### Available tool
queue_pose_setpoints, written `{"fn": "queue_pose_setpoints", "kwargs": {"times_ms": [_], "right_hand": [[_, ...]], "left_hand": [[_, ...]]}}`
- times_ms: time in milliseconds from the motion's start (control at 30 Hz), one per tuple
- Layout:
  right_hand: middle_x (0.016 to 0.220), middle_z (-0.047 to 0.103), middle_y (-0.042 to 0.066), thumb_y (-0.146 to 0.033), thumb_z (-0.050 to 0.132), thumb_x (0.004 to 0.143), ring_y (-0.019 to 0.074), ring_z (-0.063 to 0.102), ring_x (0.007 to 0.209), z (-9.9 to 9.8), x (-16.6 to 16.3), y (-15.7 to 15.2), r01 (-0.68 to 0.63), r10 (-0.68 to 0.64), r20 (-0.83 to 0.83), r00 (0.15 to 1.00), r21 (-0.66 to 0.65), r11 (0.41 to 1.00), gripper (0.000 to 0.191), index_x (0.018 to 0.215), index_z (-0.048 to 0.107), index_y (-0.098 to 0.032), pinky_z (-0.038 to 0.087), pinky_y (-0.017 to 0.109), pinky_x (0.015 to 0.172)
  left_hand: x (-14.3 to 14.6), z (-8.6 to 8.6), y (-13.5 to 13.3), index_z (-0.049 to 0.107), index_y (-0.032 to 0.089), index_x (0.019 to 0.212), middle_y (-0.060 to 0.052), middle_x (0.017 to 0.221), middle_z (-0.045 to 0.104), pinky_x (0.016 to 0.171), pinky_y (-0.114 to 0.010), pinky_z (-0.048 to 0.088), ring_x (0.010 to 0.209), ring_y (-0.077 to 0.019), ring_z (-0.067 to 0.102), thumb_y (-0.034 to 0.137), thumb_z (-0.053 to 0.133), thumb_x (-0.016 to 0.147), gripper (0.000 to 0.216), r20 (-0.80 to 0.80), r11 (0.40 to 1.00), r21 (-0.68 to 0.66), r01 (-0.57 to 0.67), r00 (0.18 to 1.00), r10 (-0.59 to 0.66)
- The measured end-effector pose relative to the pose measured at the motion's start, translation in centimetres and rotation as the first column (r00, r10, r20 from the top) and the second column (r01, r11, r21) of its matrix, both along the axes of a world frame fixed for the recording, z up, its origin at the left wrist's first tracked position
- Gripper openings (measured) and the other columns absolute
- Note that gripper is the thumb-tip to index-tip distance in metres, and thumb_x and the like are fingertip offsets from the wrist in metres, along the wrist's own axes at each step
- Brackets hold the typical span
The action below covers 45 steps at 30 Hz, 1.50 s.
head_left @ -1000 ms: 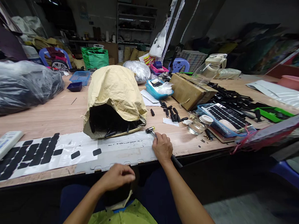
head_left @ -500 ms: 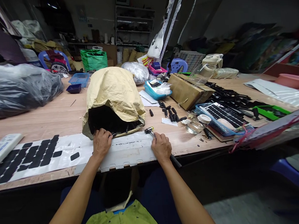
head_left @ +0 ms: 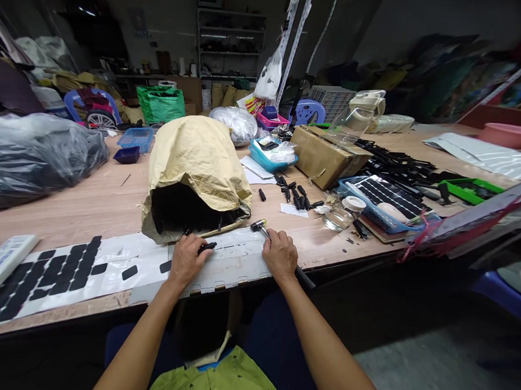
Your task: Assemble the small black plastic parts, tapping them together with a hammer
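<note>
My left hand (head_left: 186, 260) is closed on a small slim black part (head_left: 207, 248), whose tip points right over the white board (head_left: 233, 260). The exact kind of this part cannot be made out. My right hand (head_left: 280, 253) is closed around a small hammer (head_left: 258, 225); its metal head with a yellowish face shows beyond the fingers, and its dark handle sticks out below the wrist. Right behind my left hand lies a tan sack (head_left: 192, 155) on its side, its dark mouth facing me, with black pieces at its lower edge.
Left of the board is a white sheet of black stickers (head_left: 83, 265) with a white device (head_left: 10, 260) on it. To the right lie loose black parts (head_left: 302, 198), a clear jar (head_left: 342, 214), a cardboard box (head_left: 326, 156) and a blue basket (head_left: 385, 206).
My left hand has moved back from the sack's mouth, slightly right and nearer me, with the black part now showing in its fingers. My right hand keeps the hammer nearly still.
</note>
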State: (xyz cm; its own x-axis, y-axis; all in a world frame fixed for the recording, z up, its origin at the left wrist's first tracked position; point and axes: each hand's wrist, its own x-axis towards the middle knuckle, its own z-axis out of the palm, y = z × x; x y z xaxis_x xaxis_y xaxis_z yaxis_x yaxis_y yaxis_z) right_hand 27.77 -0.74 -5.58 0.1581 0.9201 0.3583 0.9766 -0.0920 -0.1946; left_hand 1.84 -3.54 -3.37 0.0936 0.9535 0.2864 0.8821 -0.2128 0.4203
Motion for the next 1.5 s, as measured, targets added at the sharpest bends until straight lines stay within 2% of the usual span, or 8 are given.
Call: {"fn": "queue_pose_setpoints", "kwargs": {"times_ms": [67, 267, 367, 533, 667, 900, 1300, 1500], "right_hand": [[0.097, 0.059, 0.007, -0.021, 0.052, 0.091, 0.0195, 0.048, 0.087, 0.0, 0.0, 0.0, -0.001, 0.001, -0.017, 1.0, -0.001, 1.0, 0.029, 0.117, 0.064, -0.022, 0.031, 0.029, 0.07], [0.098, 0.062, 0.007, -0.019, 0.052, 0.09, 0.0196, 0.051, 0.089, 0.4, 0.5, 0.1, -0.055, 0.049, -0.11, 0.993, -0.045, 0.997, 0.031, 0.118, 0.065, -0.023, 0.035, 0.029, 0.073], [0.1, 0.064, 0.007, -0.017, 0.049, 0.091, 0.0204, 0.055, 0.094, 0.8, 0.1, -0.7, -0.116, 0.115, -0.242, 0.963, 0.011, 0.993, 0.034, 0.12, 0.065, -0.022, 0.04, 0.029, 0.079], [0.106, 0.068, 0.007, -0.024, 0.046, 0.092, 0.0187, 0.062, 0.095, 1.6, -2.6, -3.9, -0.36, 0.388, -0.537, 0.749, 0.162, 0.919, 0.034, 0.121, 0.063, -0.02, 0.049, 0.031, 0.087], [0.113, 0.068, 0.007, -0.023, 0.043, 0.094, 0.0179, 0.063, 0.103, 2.2, -4.8, -6.0, -0.499, 0.484, -0.598, 0.639, 0.157, 0.852, 0.035, 0.123, 0.063, -0.021, 0.05, 0.032, 0.094], [0.106, 0.069, 0.006, -0.022, 0.042, 0.094, 0.0184, 0.065, 0.099, 2.3, -5.4, -7.0, -0.462, 0.437, -0.518, 0.735, 0.09, 0.883, 0.037, 0.124, 0.064, -0.025, 0.052, 0.031, 0.089], [0.103, 0.069, 0.005, -0.02, 0.042, 0.093, 0.0176, 0.065, 0.096, 2.7, -7.1, -7.4, -0.531, 0.489, -0.522, 0.698, 0.08, 0.843, 0.037, 0.122, 0.065, -0.024, 0.051, 0.03, 0.087], [0.105, 0.068, 0.007, -0.025, 0.045, 0.092, 0.0189, 0.062, 0.097, 2.7, -4.4, -5.4, -0.381, 0.385, -0.511, 0.768, 0.118, 0.917, 0.034, 0.118, 0.066, -0.022, 0.048, 0.03, 0.085]], "left_hand": [[1.0, -0.2, -0.4, 0.069, 0.02, 0.093, -0.005, 0.092, 0.065, 0.082, -0.036, 0.042, 0.091, -0.0237, 0.054, 0.035, 0.066, 0.085, 0.018, 0.038, 0.996, -0.046, 0.074, 0.997, -0.072], [1.9, -1.1, -0.2, 0.07, 0.022, 0.096, -0.003, 0.092, 0.066, 0.083, -0.036, 0.042, 0.091, -0.0226, 0.055, 0.027, 0.072, 0.078, 0.019, 0.194, 0.992, -0.102, 0.078, 0.979, -0.057], [1.6, -1.0, -0.1, 0.07, 0.02, 0.091, -0.003, 0.089, 0.066, 0.082, -0.035, 0.042, 0.089, -0.0219, 0.055, 0.025, 0.072, 0.076, 0.016, 0.239, 0.989, -0.116, 0.09, 0.969, -0.06], [1.7, -0.8, -0.2, 0.072, 0.021, 0.087, -0.003, 0.085, 0.065, 0.081, -0.035, 0.042, 0.088, -0.0215, 0.056, 0.025, 0.072, 0.076, 0.012, 0.272, 0.988, -0.13, 0.081, 0.961, -0.043], [1.7, -0.9, -0.2, 0.073, 0.021, 0.085, -0.002, 0.082, 0.064, 0.08, -0.033, 0.041, 0.088, -0.0205, 0.056, 0.024, 0.072, 0.075, 0.01, 0.299, 0.989, -0.13, 0.071, 0.954, -0.029], [1.9, -1.0, -0.2, 0.074, 0.021, 0.084, -0.002, 0.082, 0.064, 0.079, -0.033, 0.041, 0.087, -0.0195, 0.056, 0.024, 0.074, 0.075, 0.01, 0.316, 0.99, -0.132, 0.057, 0.949, -0.012], [1.9, -0.8, -0.2, 0.07, 0.021, 0.076, -0.001, 0.08, 0.061, 0.075, -0.031, 0.039, 0.084, -0.0188, 0.054, 0.026, 0.071, 0.076, 0.005, 0.274, 0.986, -0.154, 0.064, 0.961, -0.02], [2.0, -1.0, -0.1, 0.072, 0.021, 0.087, -0.002, 0.086, 0.065, 0.082, -0.035, 0.041, 0.09, -0.0212, 0.056, 0.026, 0.072, 0.073, 0.014, 0.297, 0.985, -0.163, 0.051, 0.955, 0.0]]}}
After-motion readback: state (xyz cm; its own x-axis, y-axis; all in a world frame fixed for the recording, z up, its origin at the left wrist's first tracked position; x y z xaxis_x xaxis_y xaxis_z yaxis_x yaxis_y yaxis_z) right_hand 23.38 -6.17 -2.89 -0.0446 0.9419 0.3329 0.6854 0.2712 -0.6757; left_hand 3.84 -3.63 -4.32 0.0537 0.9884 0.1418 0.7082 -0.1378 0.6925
